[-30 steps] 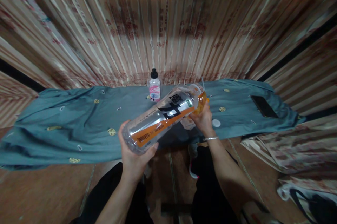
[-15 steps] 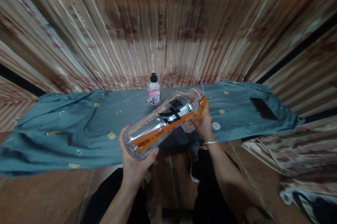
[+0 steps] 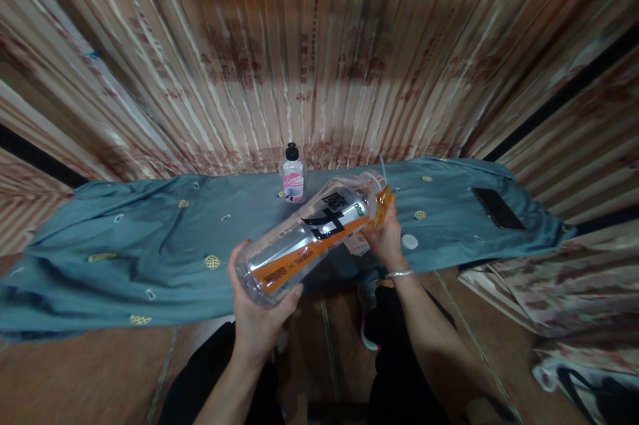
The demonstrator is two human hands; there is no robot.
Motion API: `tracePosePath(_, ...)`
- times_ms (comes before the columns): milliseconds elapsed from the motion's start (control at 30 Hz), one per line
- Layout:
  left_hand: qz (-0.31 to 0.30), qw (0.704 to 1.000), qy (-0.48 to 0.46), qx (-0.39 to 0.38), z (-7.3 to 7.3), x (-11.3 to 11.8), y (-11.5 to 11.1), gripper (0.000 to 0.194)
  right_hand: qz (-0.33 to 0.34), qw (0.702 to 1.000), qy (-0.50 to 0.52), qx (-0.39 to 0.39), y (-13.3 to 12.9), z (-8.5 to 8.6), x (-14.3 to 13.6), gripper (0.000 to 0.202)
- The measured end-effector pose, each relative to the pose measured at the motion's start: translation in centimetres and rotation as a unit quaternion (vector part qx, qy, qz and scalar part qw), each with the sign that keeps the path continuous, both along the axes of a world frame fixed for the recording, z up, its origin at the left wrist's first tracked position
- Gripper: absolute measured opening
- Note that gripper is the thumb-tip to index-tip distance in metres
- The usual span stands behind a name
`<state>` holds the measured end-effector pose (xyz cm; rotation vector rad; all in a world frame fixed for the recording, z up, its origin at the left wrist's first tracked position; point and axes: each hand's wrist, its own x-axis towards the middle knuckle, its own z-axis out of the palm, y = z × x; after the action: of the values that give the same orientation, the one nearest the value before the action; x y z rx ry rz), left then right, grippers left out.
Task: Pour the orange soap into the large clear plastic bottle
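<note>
In the head view, my left hand was closed round the base of the bottle, tilted above the cloth, while my right hand gripped the yellow cup at the bottle's neck end. The disc and phone lay to the bottle's right, and the pink flask stood beyond it. Bottle and cup had already been brought together, I judged, but setting both down was undone, and I couldn't tell whether anything had flowed between them.
</note>
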<state>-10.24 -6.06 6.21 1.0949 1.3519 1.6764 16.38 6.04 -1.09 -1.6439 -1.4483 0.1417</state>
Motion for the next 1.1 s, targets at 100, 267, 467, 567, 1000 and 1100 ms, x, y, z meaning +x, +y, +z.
tracePosePath(100, -0.005, 1.000, -0.015, 0.000, 0.4, 0.2, -0.1, 0.096, 0.003, 1.000, 0.000, 0.000, 0.0, 0.0, 0.0, 0.082)
tracePosePath(267, -0.011, 0.999, -0.039, -0.020, 1.3, 0.5, -0.4, 0.096, 0.001, 1.000, 0.011, -0.019, -0.1, 0.2, 0.0, 0.088)
tracePosePath(467, -0.009, 0.999, -0.027, -0.017, 1.2, 0.4, -0.3, 0.095, 0.006, 1.000, 0.020, 0.001, 0.0, 0.2, -0.1, 0.082)
tracePosePath(567, -0.020, 1.000, -0.017, -0.015, 1.0, 0.1, -0.2, 0.095, 0.007, 1.000, 0.025, -0.002, 0.0, 0.3, -0.2, 0.083)
tracePosePath(1000, -0.007, 0.999, -0.031, -0.013, 1.7, 0.6, -0.5, 0.091, -0.005, 0.999, 0.041, -0.013, -0.1, 1.0, -0.5, 0.090)
tracePosePath(1100, -0.009, 0.999, -0.037, -0.015, 1.8, 0.6, -0.5, 0.090, -0.001, 0.999, 0.036, -0.018, -0.1, 0.8, -0.4, 0.083)
